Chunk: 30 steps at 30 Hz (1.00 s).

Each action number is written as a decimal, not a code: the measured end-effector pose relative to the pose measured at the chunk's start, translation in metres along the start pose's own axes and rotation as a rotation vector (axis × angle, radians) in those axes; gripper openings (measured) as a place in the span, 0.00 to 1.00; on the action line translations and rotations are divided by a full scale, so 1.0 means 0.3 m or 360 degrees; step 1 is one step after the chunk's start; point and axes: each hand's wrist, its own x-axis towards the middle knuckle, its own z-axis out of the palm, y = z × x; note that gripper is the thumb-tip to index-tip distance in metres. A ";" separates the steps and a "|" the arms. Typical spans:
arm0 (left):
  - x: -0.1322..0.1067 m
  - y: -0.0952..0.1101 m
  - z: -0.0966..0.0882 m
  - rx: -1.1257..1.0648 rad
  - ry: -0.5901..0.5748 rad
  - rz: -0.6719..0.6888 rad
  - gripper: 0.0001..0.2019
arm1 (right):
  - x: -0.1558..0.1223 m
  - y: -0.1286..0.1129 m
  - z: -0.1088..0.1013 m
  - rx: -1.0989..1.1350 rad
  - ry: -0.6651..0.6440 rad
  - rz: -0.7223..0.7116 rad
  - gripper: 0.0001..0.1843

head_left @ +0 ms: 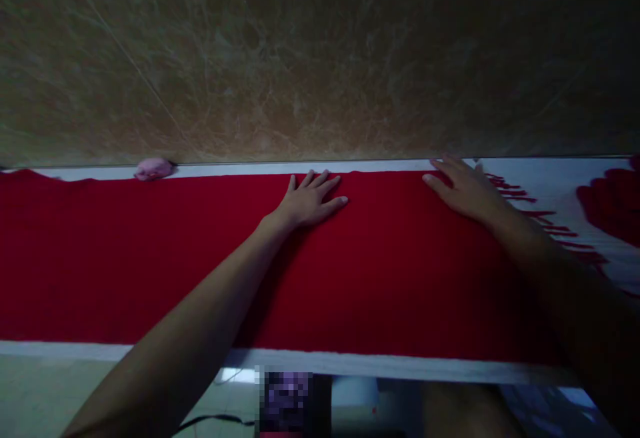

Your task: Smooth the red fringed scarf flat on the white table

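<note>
A long red scarf [380,271] with fringe [560,230] at its right end lies spread flat along a narrow white-covered table [400,363]. My left hand [313,201] rests on the scarf near its far edge, fingers spread. Farther right, my right hand [463,185] is over the same far edge, close to the fringe, its fingers stretched out and apart. Neither hand grips anything. My right forearm hides part of the scarf's right end.
Behind the table rises a brown marbled wall [320,58]. A small pink bundle [154,169] sits against it at the left. More red fabric [613,201] lies in folds at the far right. Below the near edge, a black cable [215,417] crosses the pale floor [40,391].
</note>
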 end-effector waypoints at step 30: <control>0.003 0.003 -0.001 -0.0001 -0.0016 -0.0017 0.37 | 0.015 0.004 0.009 0.0143 0.0299 -0.0039 0.29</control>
